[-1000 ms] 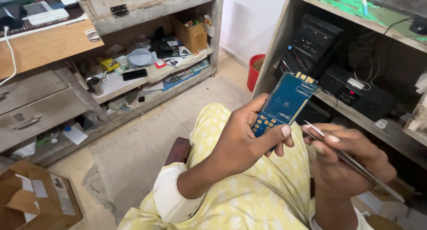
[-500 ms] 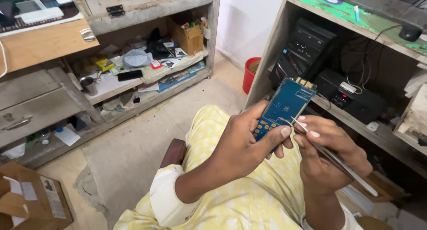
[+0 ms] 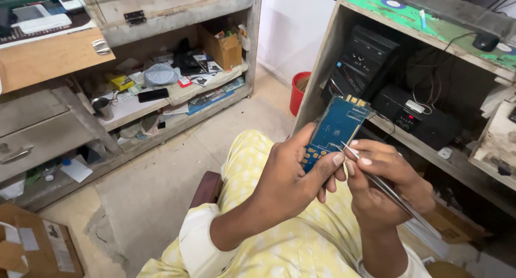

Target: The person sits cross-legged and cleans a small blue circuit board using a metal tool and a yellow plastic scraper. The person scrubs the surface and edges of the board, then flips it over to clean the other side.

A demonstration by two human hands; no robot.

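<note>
My left hand holds a small blue circuit board upright above my lap, thumb and fingers pinching its lower end. My right hand grips thin metal tweezers, and their tips touch the board's lower right edge beside my left fingertips. The tweezers' long end runs down and right past my wrist. Below both hands are my legs in pale yellow patterned cloth.
A cluttered wooden shelf unit with boxes, papers and a phone stands at the left. A red bucket sits by the wall. At the right, a shelf carries black computer cases and a green mat. A cardboard box lies at the bottom left.
My right hand has brought the tweezers up and left until their tips meet the board. The board has tilted slightly and dropped a little in view.
</note>
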